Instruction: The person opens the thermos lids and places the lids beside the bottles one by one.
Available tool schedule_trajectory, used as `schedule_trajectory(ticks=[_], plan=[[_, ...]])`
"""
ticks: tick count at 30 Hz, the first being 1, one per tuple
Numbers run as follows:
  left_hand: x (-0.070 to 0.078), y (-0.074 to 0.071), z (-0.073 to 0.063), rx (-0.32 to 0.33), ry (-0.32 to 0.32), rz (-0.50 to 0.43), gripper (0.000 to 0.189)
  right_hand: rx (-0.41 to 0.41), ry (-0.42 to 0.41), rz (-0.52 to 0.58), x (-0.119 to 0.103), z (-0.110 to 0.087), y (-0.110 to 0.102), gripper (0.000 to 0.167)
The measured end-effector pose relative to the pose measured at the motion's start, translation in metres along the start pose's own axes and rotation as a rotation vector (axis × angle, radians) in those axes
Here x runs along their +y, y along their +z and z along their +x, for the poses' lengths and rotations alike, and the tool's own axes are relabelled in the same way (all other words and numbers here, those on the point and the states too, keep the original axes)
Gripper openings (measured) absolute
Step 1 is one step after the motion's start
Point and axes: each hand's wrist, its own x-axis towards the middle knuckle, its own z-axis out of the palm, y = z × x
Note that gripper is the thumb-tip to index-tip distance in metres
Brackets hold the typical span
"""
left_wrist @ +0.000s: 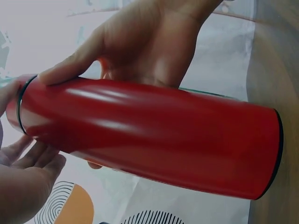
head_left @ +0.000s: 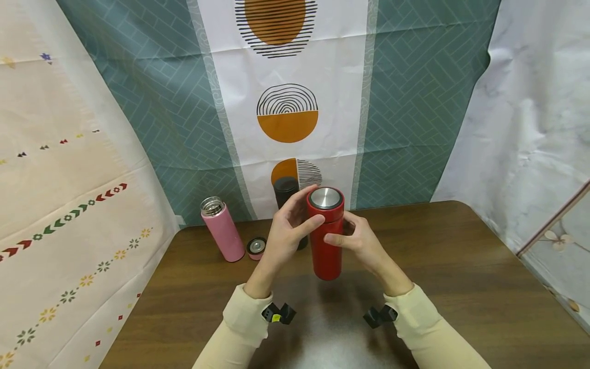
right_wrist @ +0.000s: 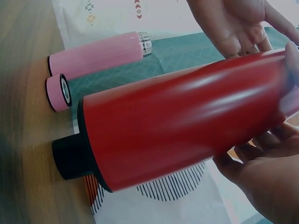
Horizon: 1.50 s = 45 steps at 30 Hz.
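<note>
A red thermos [head_left: 327,253] with a silver-topped red cap [head_left: 326,198] is held upright above the table. My left hand [head_left: 291,223] grips it at the cap, its thumb across the front near the cap's seam. Lower down, on the upper body, my right hand [head_left: 361,241] grips the thermos from the other side. The cap sits on the body with a thin dark seam between them. In the right wrist view, the thermos's dark-rimmed base shows, and the right hand's fingers [right_wrist: 261,154] curl around the body.
Left of the hands, a pink thermos [head_left: 223,230] stands uncapped on the brown table [head_left: 438,266]. Its pink lid [head_left: 256,247] lies beside it. Behind my left hand stands a black bottle [head_left: 286,188], partly hidden. Patterned cloth [head_left: 410,102] hangs along the table's back edge.
</note>
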Motion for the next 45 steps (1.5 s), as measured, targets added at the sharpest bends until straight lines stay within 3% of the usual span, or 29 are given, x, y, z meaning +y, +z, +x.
schedule_trajectory(ticks=[8,17,27,37,45], plan=[[0.0004,-0.0048,0.0015,-0.053,-0.016,0.003,0.068,-0.012,-0.013,0.047,-0.0003,0.0002,-0.0009,0.053],[-0.0014,-0.0003,0.0008,0.011,0.014,-0.04,0.068,-0.005,-0.02,0.044,-0.0022,0.0001,0.001,0.048],[-0.0007,-0.0031,0.0022,-0.047,-0.025,0.011,0.07,-0.006,-0.023,0.029,-0.0032,-0.0011,0.0007,0.047],[-0.0013,0.0006,0.0011,0.012,0.004,-0.017,0.071,0.002,-0.008,0.023,-0.0022,-0.0008,0.0021,0.048],[-0.0014,-0.0033,0.0016,-0.08,-0.013,0.037,0.078,-0.015,-0.021,0.035,-0.0017,-0.0005,0.0015,0.05]])
